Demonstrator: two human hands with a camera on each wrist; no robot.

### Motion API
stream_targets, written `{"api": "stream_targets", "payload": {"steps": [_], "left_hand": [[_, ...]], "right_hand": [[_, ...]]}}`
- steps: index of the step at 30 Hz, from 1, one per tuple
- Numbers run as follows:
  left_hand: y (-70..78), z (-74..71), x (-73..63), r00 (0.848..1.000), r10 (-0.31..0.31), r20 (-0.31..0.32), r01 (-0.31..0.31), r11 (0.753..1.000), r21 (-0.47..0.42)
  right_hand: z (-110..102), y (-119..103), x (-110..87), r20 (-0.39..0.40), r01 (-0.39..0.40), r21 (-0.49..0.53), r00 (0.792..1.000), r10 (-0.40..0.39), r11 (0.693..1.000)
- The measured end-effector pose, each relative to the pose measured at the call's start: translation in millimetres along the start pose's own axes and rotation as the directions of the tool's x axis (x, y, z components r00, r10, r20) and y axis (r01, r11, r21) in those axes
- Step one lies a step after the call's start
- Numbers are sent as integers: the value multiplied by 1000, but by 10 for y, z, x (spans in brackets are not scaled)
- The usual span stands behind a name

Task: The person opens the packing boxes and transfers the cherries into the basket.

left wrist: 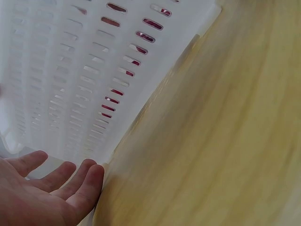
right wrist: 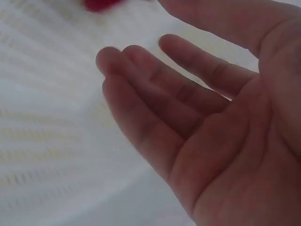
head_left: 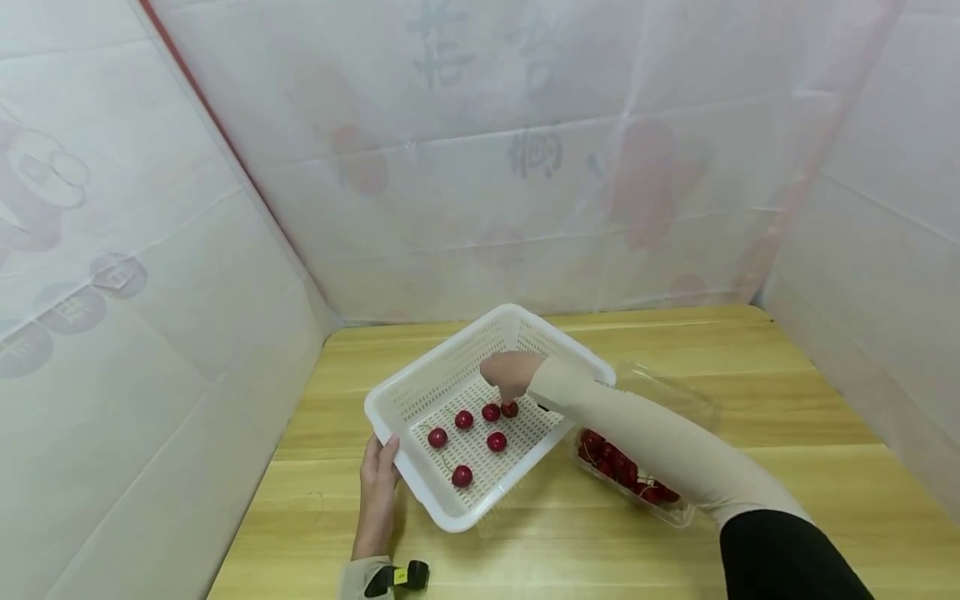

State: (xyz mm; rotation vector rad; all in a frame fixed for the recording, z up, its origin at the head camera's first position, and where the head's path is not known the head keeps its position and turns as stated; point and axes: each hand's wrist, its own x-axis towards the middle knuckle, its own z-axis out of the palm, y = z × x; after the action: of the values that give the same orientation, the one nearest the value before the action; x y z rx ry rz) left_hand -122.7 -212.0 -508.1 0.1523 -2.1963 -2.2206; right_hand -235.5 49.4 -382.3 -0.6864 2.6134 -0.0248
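Observation:
A white plastic basket (head_left: 420, 379) with slotted walls stands on the table, with several dark red cherries (head_left: 462, 476) spread over its floor. At its near left corner my left hand (head_left: 378, 475) holds the rim, the thumb over the edge. The fingers (left wrist: 89, 188) lie against the outside of the wall in the left wrist view. My right hand (head_left: 512, 372) is inside the basket, above the floor and close to one cherry (head_left: 509, 409). In the right wrist view its fingers (right wrist: 141, 122) are loosely extended, with a blurred red cherry (right wrist: 101, 4) beyond them at the top edge.
Right of the basket, a clear plastic box (head_left: 678, 513) full of cherries lies partly under my right forearm. Behind it is a clear lid-like piece (head_left: 667, 392). White printed sheets (head_left: 480, 167) wall the wooden table (head_left: 315, 508) at the back and sides.

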Motion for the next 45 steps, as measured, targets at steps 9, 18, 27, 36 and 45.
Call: {"api": "stream_targets", "payload": {"steps": [9,18,27,36,45], "left_hand": [[14,22,1,1000,19,-14,-19,1000,-5],[23,24,4,1000,6,-15,-6,1000,-14],[42,25,-10,1000,23,-12,-23,1000,-7],[35,18,5,1000,3,-3,-3,1000,-3],[17,16,11,1000,4,-9,-4,1000,1]], "right_hand": [[-202,198,-910,-385,235,53,901,-197,971],[282,753,-1713,-563,98,235,825,53,967],[910,1019,-2147,-471,-65,344,851,232,937],[1226,983,-2145,-424,-64,346,880,216,936],[1378,961,-2029,-388,-108,310,893,230,945]]}}
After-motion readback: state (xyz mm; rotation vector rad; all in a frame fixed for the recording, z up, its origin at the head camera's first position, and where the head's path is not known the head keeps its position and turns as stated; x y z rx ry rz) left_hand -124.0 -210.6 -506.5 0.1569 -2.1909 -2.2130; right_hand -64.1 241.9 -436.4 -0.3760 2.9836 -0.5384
